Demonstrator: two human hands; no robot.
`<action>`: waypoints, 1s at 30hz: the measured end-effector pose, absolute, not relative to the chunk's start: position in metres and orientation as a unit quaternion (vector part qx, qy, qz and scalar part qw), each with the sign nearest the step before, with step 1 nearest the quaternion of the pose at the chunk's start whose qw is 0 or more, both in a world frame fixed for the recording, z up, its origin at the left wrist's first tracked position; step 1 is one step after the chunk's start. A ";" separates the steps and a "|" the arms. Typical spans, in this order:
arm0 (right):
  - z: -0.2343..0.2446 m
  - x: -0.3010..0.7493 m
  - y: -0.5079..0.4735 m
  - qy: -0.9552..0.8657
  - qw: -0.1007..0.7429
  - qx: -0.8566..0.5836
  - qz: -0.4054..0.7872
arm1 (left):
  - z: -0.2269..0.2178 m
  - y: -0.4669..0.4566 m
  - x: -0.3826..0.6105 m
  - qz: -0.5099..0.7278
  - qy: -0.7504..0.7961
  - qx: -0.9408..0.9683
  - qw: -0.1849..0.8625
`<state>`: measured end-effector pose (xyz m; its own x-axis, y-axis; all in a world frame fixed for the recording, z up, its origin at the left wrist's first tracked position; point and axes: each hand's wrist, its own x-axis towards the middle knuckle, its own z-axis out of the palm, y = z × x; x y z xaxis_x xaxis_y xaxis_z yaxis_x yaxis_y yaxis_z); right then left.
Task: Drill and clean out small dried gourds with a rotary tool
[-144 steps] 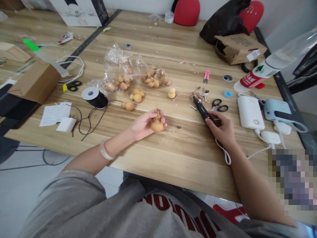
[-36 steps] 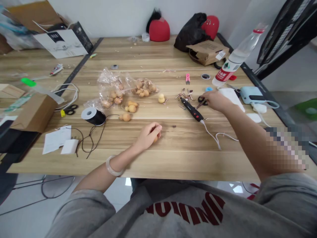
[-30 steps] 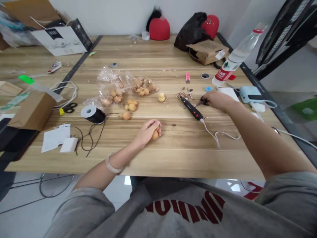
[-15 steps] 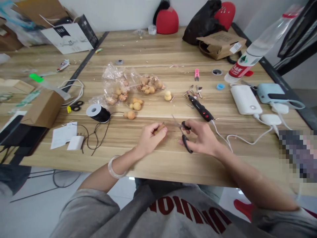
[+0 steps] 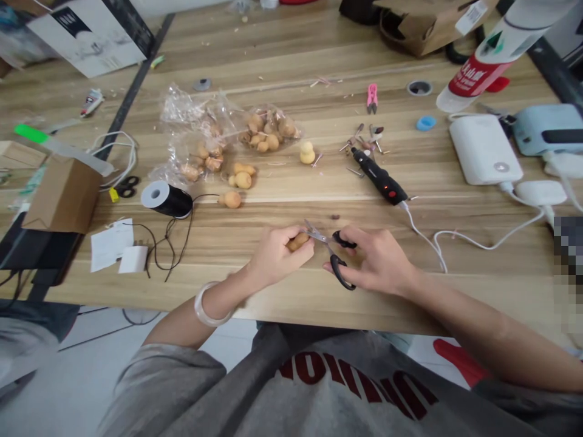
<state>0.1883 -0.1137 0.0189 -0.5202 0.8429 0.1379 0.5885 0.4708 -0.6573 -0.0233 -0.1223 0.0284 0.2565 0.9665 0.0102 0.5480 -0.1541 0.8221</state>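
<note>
My left hand (image 5: 283, 254) is closed round a small tan gourd (image 5: 298, 242), with thumb and fingers pressing on its sides. In my right hand (image 5: 377, 258) is a pair of black-handled scissors (image 5: 337, 244), thumb and finger through the loops. Their blades are parted and reach the end of the gourd by my left fingertips; whether they touch it I cannot tell. A small dark brown bit (image 5: 336, 216) lies on the table just beyond the blades. Loose gourds (image 5: 241, 179) sit further off, beside clear plastic bags (image 5: 195, 124) of more gourds.
A black cord spool (image 5: 168, 199) stands left, its cord trailing over the table (image 5: 218, 291). A corded rotary tool (image 5: 380, 177) lies right, near several small bits (image 5: 364, 141). Pink cutters (image 5: 372, 98), a pale carved gourd (image 5: 307, 152), a white power bank (image 5: 486, 149) and a bottle (image 5: 478, 73) are beyond.
The scissors have moved left, so their blades now meet the end of the gourd. A dark bit now shows on the table beyond them. My view has tipped downward.
</note>
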 end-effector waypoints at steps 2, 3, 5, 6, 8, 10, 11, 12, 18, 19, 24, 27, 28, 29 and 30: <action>0.019 0.189 -0.113 -0.827 0.227 -0.427 0.287 | 0.029 -0.122 -0.023 0.282 0.539 0.703 0.367; 0.019 0.189 -0.113 -0.827 0.226 -0.423 0.293 | 0.029 -0.122 -0.023 0.280 0.539 0.702 0.371; 0.019 0.189 -0.113 -0.827 0.222 -0.418 0.304 | 0.030 -0.122 -0.023 0.275 0.539 0.700 0.379; 0.019 0.189 -0.114 -0.825 0.220 -0.420 0.306 | 0.030 -0.122 -0.023 0.272 0.539 0.700 0.381; 0.019 0.188 -0.114 -0.821 0.221 -0.429 0.307 | 0.031 -0.121 -0.023 0.267 0.538 0.705 0.377; 0.020 0.188 -0.115 -0.814 0.228 -0.429 0.319 | 0.030 -0.121 -0.023 0.264 0.535 0.714 0.367; 0.021 0.188 -0.115 -0.809 0.231 -0.424 0.334 | 0.030 -0.121 -0.023 0.263 0.533 0.718 0.363; 0.021 0.188 -0.114 -0.803 0.232 -0.419 0.355 | 0.030 -0.120 -0.023 0.263 0.531 0.721 0.360; 0.026 0.190 -0.109 -0.667 0.231 -0.369 0.604 | 0.026 -0.124 -0.018 0.266 0.481 0.759 0.348; 0.026 0.192 -0.108 -0.637 0.242 -0.363 0.636 | 0.025 -0.125 -0.016 0.265 0.467 0.766 0.354; 0.022 0.198 -0.103 -0.577 0.237 -0.376 0.686 | 0.023 -0.123 -0.016 0.268 0.499 0.717 0.407; 0.019 0.198 -0.100 -0.569 0.213 -0.370 0.703 | 0.024 -0.120 -0.021 0.283 0.508 0.700 0.415; 0.019 0.198 -0.099 -0.571 0.208 -0.369 0.703 | 0.024 -0.119 -0.022 0.290 0.507 0.697 0.415; 0.019 0.197 -0.099 -0.575 0.203 -0.369 0.701 | 0.024 -0.119 -0.023 0.297 0.506 0.697 0.412; 0.020 0.197 -0.098 -0.583 0.197 -0.371 0.696 | 0.024 -0.119 -0.023 0.304 0.505 0.697 0.409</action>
